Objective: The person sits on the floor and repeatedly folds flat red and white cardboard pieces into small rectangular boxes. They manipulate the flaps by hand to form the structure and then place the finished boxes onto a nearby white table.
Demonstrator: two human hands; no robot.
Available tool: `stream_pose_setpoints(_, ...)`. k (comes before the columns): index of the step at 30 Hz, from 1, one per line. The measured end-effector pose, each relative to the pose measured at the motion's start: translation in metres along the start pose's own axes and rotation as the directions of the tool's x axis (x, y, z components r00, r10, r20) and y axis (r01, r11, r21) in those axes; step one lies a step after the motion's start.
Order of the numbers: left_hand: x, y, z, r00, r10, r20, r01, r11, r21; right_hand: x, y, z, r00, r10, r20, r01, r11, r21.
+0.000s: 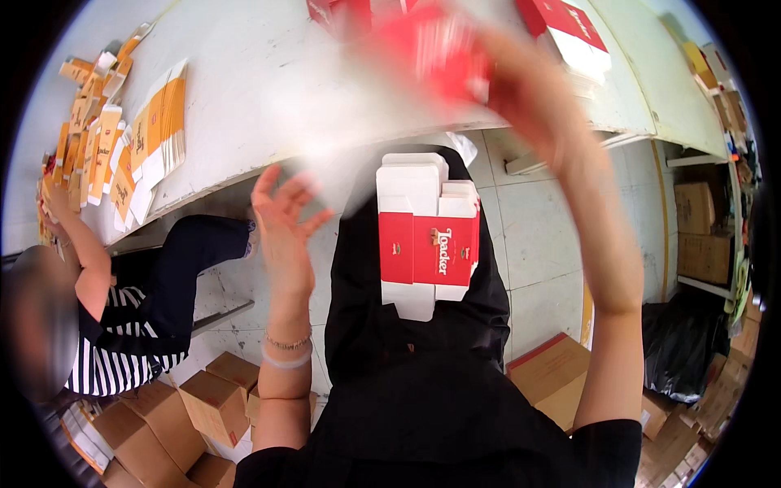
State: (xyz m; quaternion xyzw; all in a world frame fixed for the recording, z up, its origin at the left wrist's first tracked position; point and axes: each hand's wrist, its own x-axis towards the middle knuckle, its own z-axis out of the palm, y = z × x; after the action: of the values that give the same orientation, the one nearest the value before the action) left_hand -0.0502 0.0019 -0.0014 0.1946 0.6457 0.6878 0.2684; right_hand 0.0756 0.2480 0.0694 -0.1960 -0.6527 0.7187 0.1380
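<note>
My right hand [521,93], blurred by motion, grips a red carton [431,57] above the table. The carton is smeared too, so I cannot tell whether it is folded up or flat. Held off to the left, below the table's front edge, my left hand [285,215] has its fingers spread and nothing in it. On my lap lies a stack of flat red and white cartons [431,244], with their white flaps sticking out at both ends.
More flat red cartons [573,41] are piled at the right of the white table [244,73]; another red carton [333,12] sits at the far edge. At left a co-worker [122,325] handles orange cartons [159,122]. Brown boxes [215,398] stand on the floor.
</note>
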Motion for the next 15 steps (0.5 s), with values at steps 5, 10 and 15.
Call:
stream_pose_setpoints(5,-0.03,-0.042,0.014,0.971,-0.186,0.15,0.131,0.939,0.317,0.002,0.03,0.024,0.999,-0.024,0.039,0.038,0.891,-0.452)
stream_pose_setpoints(10,-0.056,-0.051,0.028,0.94,-0.236,0.246,0.173,0.952,0.251,-0.07,0.089,0.057,0.966,-0.148,0.212,0.243,0.239,-0.94)
stream_pose_setpoints(15,-0.075,-0.029,0.03,0.938,0.004,0.348,-0.216,0.792,0.572,-0.095,0.077,0.07,0.968,-0.236,0.086,0.14,0.223,-0.965)
